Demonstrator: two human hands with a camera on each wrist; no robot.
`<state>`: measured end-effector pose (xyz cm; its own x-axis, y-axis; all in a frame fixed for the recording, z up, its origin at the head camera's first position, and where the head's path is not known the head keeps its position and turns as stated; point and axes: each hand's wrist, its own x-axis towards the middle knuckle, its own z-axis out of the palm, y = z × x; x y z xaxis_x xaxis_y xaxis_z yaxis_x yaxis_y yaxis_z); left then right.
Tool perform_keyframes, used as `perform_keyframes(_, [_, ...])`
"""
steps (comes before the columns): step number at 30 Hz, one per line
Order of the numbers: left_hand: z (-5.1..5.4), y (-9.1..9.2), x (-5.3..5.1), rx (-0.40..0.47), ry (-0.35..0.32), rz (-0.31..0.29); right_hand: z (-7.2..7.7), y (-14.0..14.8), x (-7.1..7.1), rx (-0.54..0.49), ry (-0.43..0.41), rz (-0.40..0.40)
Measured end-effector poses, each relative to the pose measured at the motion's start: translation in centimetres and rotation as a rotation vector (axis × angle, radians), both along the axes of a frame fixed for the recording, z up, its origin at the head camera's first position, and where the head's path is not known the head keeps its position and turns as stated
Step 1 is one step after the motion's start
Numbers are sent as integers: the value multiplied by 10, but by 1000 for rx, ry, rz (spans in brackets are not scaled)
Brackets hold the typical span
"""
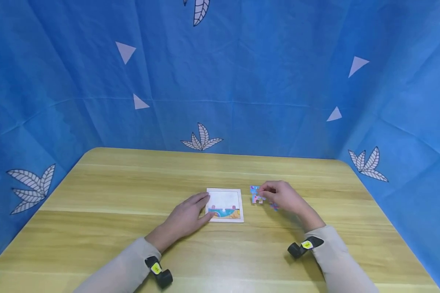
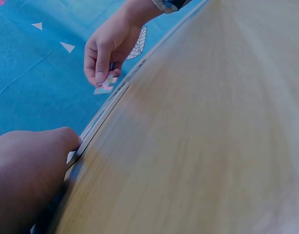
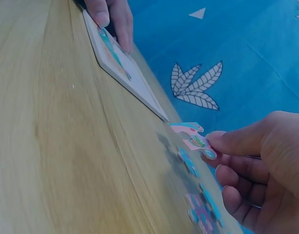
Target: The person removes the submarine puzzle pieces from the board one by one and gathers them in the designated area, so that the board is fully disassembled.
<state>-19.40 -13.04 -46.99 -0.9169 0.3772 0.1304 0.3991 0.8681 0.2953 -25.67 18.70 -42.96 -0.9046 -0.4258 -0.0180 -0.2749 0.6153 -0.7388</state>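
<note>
Loosely spread, the left hand (image 1: 187, 215) touches a square white frame (image 1: 225, 198); the right hand (image 1: 284, 198) pinches a knobbed, part-hidden puzzle piece (image 3: 191, 143).

The puzzle frame (image 1: 240, 205) is white-rimmed. Right of it, the held puzzle piece (image 3: 196, 142) shows pink and light blue.

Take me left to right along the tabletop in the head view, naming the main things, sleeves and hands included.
Left sleeve → left hand → white-rimmed puzzle tray → pink jigsaw piece → right hand → right sleeve.
</note>
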Motion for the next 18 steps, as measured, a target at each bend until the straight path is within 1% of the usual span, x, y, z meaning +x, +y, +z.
perform_keyframes(4, [0,0,0,-8,2,6,-3,3,-2,-6,-12,13])
perform_keyframes(9, [0,-1,1,-20,17,-6,-7,5,-2,11,-14,31])
perform_keyframes(18, [1,-1,0,-41,53,-28,-7,5,-2,49,8,24])
